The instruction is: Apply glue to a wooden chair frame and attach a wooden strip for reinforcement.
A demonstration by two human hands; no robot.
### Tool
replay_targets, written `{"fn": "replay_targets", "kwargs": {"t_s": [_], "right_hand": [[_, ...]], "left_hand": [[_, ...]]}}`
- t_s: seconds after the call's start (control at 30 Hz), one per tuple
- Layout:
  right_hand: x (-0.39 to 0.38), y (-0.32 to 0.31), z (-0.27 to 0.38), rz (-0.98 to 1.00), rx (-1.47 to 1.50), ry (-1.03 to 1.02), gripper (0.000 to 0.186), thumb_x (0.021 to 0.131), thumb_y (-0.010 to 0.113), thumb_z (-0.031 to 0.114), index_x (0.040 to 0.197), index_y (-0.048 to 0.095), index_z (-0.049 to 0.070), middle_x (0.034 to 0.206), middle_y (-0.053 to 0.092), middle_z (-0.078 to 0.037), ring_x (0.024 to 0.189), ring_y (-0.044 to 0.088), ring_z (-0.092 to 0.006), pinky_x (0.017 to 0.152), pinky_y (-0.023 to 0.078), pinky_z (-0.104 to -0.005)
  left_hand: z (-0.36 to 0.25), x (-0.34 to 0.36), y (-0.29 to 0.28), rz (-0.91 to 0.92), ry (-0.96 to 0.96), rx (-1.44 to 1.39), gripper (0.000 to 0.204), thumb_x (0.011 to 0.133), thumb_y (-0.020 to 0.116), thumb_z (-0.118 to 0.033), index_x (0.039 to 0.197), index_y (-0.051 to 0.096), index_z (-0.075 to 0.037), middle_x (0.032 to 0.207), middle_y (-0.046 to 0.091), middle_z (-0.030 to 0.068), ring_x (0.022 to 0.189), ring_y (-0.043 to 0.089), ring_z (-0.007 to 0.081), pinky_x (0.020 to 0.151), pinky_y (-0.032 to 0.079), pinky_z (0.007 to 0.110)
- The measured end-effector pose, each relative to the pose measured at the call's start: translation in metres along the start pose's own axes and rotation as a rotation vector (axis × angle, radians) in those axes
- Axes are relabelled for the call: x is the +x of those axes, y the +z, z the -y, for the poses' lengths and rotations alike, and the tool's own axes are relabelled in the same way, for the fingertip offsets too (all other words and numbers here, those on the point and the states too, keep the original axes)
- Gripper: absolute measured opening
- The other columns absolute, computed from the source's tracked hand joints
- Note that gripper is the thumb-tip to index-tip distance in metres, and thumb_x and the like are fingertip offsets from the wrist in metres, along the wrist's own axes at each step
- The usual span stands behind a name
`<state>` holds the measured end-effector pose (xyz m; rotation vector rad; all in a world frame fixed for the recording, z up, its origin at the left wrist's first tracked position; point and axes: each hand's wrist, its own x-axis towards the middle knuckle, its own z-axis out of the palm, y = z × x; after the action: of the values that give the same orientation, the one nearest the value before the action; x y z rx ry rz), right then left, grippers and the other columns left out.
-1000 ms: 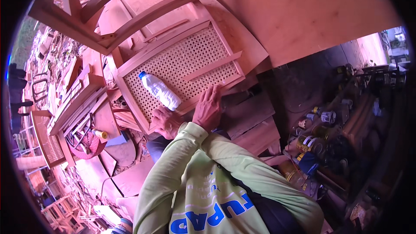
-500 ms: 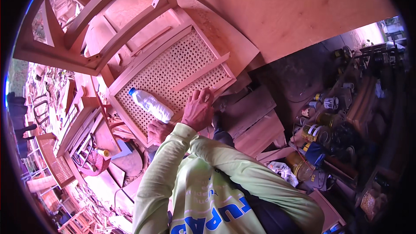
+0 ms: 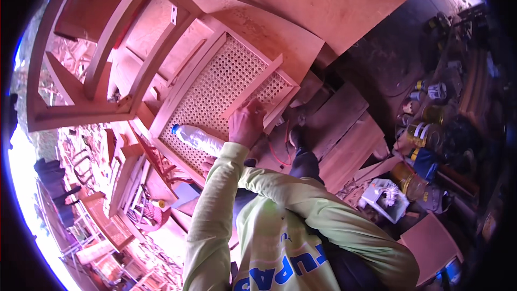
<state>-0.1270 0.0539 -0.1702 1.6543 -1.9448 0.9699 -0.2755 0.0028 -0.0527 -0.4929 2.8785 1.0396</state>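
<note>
A wooden chair lies before me, its seat a panel of woven cane (image 3: 207,83) in a wood frame, its curved backrest (image 3: 102,37) at upper left. Across the cane rests a thin wooden strip (image 3: 258,81). My forearms cross. My left hand (image 3: 247,125) is over the seat's near right part, by the strip's lower end, fingers bent together; what they grip is hidden. Behind the left sleeve, my right hand (image 3: 208,164) shows only a little at the seat's near edge, its fingers out of sight. Next to it a clear plastic bottle with a blue cap (image 3: 198,139) lies on the cane.
A large plywood sheet (image 3: 323,5) spans the top. Boards (image 3: 339,129) lie on the ground to the right, near jars and cans (image 3: 423,132) and a white square container (image 3: 385,199). Scrap wood and a cane-panelled piece (image 3: 105,221) crowd the left.
The view has shifted, so the chair appears turned and the white container shows more fully. My left hand's fingers have drawn closer together. My right hand is now more hidden behind the sleeve.
</note>
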Motion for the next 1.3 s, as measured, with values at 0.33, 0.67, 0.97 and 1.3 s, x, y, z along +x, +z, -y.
{"fn": "replay_targets", "kwargs": {"t_s": [0.33,0.67,0.97,1.3], "right_hand": [[0.001,0.055,0.037,-0.286,-0.209,0.045,0.042,0.109,0.042,0.035,0.130,0.058,0.002,0.111,0.062,-0.016,0.107,0.060,-0.0211,0.101,0.045,-0.0432],[0.004,0.080,0.053,-0.097,-1.130,-0.095,0.051,0.110,0.033,0.036,0.135,0.054,-0.003,0.119,0.061,-0.020,0.113,0.058,-0.0311,0.105,0.043,-0.0493],[0.016,0.099,0.061,0.181,-1.886,-0.170,0.056,0.110,0.028,0.036,0.139,0.051,-0.006,0.126,0.059,-0.023,0.118,0.057,-0.0389,0.108,0.042,-0.0540],[0.005,0.124,0.090,0.302,-2.254,-0.336,0.053,0.100,0.044,0.034,0.136,0.054,-0.002,0.139,0.053,-0.019,0.127,0.052,-0.0385,0.108,0.043,-0.0533]], "left_hand": [[0.010,0.049,-0.014,0.482,-0.222,0.207,0.036,0.087,0.069,-0.040,0.077,0.074,-0.006,0.081,0.071,0.0241,0.081,0.070,0.0448,0.074,0.057,0.051],[-0.024,0.057,-0.005,0.366,-0.079,0.505,0.033,0.086,0.071,-0.039,0.083,0.073,-0.005,0.084,0.071,0.0235,0.082,0.071,0.0437,0.074,0.056,0.053],[-0.051,0.117,0.008,0.487,0.042,0.363,0.022,0.082,0.074,-0.030,0.092,0.078,-0.012,0.095,0.074,0.0201,0.093,0.071,0.0432,0.085,0.057,0.052],[-0.041,0.120,0.018,0.607,0.016,0.408,0.025,0.089,0.073,-0.032,0.095,0.079,-0.009,0.077,0.074,0.0153,0.080,0.075,0.0332,0.076,0.057,0.046]]}}
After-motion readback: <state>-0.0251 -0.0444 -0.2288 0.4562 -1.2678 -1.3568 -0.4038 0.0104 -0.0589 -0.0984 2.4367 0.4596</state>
